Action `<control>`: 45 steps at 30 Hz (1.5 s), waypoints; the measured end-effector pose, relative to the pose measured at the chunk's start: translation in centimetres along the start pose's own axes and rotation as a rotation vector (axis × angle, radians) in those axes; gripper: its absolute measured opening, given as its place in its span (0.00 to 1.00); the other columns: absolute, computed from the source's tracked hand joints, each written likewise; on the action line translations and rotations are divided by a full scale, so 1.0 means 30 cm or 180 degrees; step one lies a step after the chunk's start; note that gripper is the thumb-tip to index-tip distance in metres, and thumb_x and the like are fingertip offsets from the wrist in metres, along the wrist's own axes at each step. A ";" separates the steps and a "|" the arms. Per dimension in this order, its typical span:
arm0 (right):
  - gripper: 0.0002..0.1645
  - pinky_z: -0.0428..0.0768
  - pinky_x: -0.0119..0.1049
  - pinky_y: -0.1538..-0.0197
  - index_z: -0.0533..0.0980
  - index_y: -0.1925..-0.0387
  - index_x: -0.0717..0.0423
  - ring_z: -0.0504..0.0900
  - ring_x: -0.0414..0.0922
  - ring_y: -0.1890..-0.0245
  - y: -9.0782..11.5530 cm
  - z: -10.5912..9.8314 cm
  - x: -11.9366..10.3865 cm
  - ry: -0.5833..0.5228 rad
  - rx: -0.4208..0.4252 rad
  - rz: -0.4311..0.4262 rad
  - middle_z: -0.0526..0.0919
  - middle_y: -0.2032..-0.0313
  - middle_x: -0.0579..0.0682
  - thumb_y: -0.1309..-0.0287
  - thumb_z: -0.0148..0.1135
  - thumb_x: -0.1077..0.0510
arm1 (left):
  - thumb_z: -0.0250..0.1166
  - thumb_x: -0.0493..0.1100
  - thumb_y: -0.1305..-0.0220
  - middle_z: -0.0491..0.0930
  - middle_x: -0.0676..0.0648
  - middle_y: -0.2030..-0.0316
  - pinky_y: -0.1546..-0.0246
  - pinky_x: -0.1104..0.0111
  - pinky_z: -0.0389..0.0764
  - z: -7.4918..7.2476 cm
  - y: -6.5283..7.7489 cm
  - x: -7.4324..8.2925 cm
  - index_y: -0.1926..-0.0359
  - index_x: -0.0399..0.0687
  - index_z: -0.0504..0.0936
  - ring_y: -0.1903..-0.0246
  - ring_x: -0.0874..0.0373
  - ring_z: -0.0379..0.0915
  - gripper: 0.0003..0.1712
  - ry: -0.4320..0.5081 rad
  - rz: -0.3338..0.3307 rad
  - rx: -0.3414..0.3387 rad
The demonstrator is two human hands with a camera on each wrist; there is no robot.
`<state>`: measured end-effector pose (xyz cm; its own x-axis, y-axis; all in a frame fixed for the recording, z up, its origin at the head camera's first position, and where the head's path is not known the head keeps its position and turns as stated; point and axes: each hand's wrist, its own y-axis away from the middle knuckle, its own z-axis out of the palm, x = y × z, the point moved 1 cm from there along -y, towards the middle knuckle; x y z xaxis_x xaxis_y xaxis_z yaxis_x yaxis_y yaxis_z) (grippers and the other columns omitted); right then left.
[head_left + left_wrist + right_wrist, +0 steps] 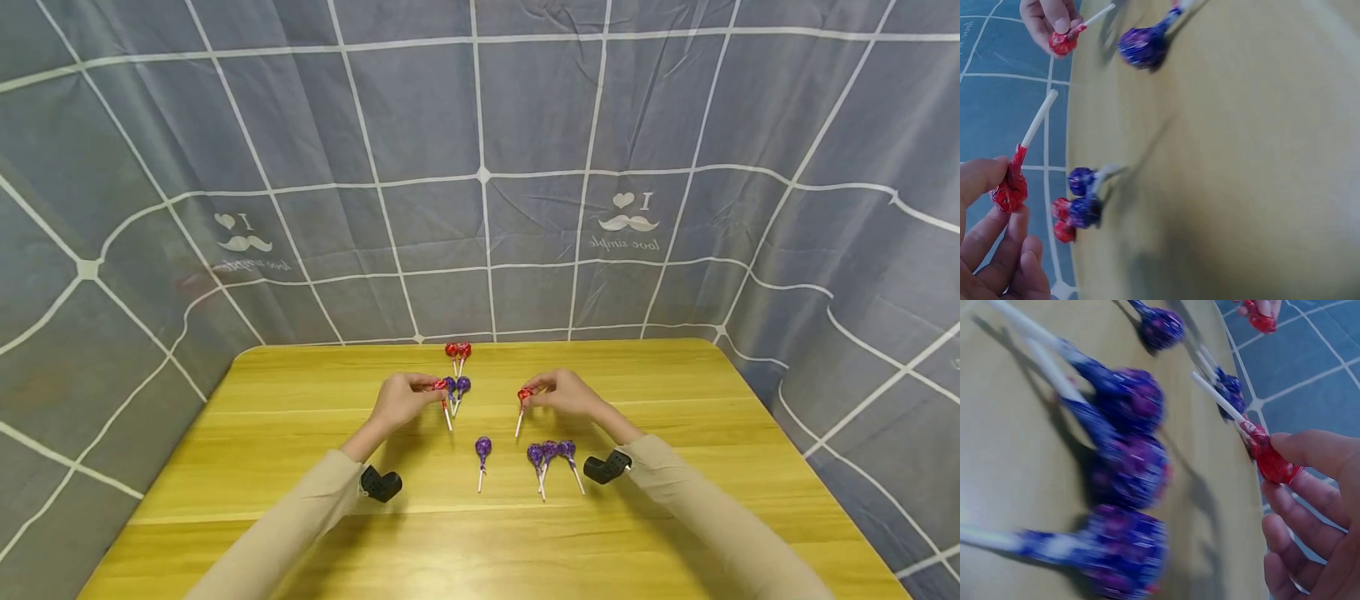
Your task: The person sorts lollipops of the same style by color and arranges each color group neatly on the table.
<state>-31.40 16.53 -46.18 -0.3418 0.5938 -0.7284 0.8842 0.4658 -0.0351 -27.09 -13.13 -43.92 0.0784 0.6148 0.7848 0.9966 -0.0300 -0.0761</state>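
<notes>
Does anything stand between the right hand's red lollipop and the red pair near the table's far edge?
Nothing visible stands between that lollipop and the red pair; the purple pair lies nearer, off that line.

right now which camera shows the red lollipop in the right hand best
The right wrist view: the red lollipop looks largest there, its stick plainly visible, though the right hand hides part of it. The head view shows it small; the left wrist view shows it near the top edge, also partly covered.

Soft glare brightens the table (472, 546); purple lollipops (1125, 547) seem blurred in wrist views.
</notes>
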 end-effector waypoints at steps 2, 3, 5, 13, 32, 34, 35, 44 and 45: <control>0.19 0.72 0.30 0.67 0.83 0.56 0.60 0.81 0.40 0.66 -0.021 -0.018 -0.002 0.0051 0.0026 -0.0013 0.88 0.62 0.54 0.48 0.69 0.54 | 0.71 0.45 0.45 0.87 0.42 0.62 0.65 0.67 0.79 0.002 -0.030 0.019 0.55 0.40 0.86 0.62 0.50 0.82 0.18 -0.0037 0.0035 -0.0009; 0.19 0.73 0.30 0.66 0.83 0.55 0.60 0.81 0.41 0.66 -0.033 -0.027 -0.005 0.0066 0.0035 -0.0012 0.87 0.61 0.55 0.47 0.69 0.54 | 0.71 0.45 0.45 0.87 0.42 0.62 0.66 0.68 0.78 0.005 -0.045 0.028 0.55 0.40 0.86 0.62 0.50 0.82 0.18 -0.0049 0.0061 -0.0012; 0.19 0.72 0.30 0.67 0.83 0.55 0.61 0.82 0.42 0.66 -0.061 -0.042 -0.010 0.0095 0.0044 -0.0041 0.87 0.61 0.57 0.47 0.68 0.55 | 0.71 0.45 0.45 0.87 0.41 0.62 0.69 0.69 0.77 0.012 -0.076 0.043 0.54 0.40 0.86 0.63 0.51 0.82 0.18 -0.0058 0.0096 -0.0004; 0.18 0.73 0.29 0.65 0.82 0.54 0.62 0.85 0.50 0.60 -0.168 -0.071 -0.028 0.0126 -0.0006 -0.0076 0.87 0.60 0.58 0.46 0.67 0.58 | 0.71 0.44 0.45 0.87 0.40 0.62 0.76 0.74 0.72 0.072 -0.186 0.076 0.53 0.37 0.85 0.66 0.50 0.82 0.19 -0.0059 0.0283 0.0031; 0.18 0.72 0.29 0.63 0.82 0.55 0.61 0.83 0.51 0.60 -0.318 -0.034 0.011 0.0019 0.0252 0.0218 0.87 0.60 0.58 0.48 0.69 0.58 | 0.69 0.44 0.43 0.87 0.43 0.61 0.64 0.67 0.78 0.205 -0.348 0.067 0.54 0.41 0.86 0.61 0.51 0.82 0.16 -0.0315 0.0196 -0.0010; 0.17 0.72 0.28 0.65 0.82 0.55 0.62 0.83 0.53 0.60 -0.322 -0.024 0.019 -0.0029 0.0248 0.0215 0.87 0.60 0.59 0.48 0.69 0.59 | 0.69 0.44 0.43 0.87 0.43 0.62 0.65 0.68 0.77 0.224 -0.354 0.069 0.55 0.42 0.86 0.62 0.52 0.82 0.15 -0.0374 0.0185 0.0002; 0.17 0.72 0.27 0.66 0.82 0.55 0.62 0.83 0.54 0.60 -0.324 -0.019 0.023 -0.0063 0.0252 0.0194 0.87 0.60 0.59 0.47 0.68 0.60 | 0.69 0.43 0.43 0.87 0.44 0.63 0.65 0.68 0.77 0.233 -0.356 0.071 0.56 0.42 0.87 0.63 0.52 0.82 0.15 -0.0392 0.0173 0.0012; 0.18 0.74 0.26 0.72 0.81 0.54 0.65 0.84 0.52 0.65 -0.353 -0.002 0.046 -0.0160 0.0446 0.0275 0.86 0.61 0.61 0.46 0.66 0.61 | 0.70 0.45 0.42 0.87 0.47 0.65 0.69 0.69 0.73 0.295 -0.387 0.094 0.58 0.46 0.88 0.67 0.55 0.79 0.12 -0.0710 -0.0027 0.0146; 0.18 0.74 0.26 0.73 0.81 0.54 0.65 0.84 0.53 0.66 -0.356 -0.001 0.045 -0.0162 0.0458 0.0291 0.86 0.61 0.61 0.46 0.66 0.61 | 0.70 0.45 0.42 0.87 0.48 0.66 0.70 0.69 0.73 0.297 -0.389 0.097 0.58 0.46 0.88 0.68 0.55 0.79 0.12 -0.0747 -0.0022 0.0156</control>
<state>-41.30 12.38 -46.77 -0.2445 0.5936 -0.7667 0.9486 0.3105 -0.0621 -38.71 -3.98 -46.24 0.0583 0.7813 0.6214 0.9944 0.0096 -0.1054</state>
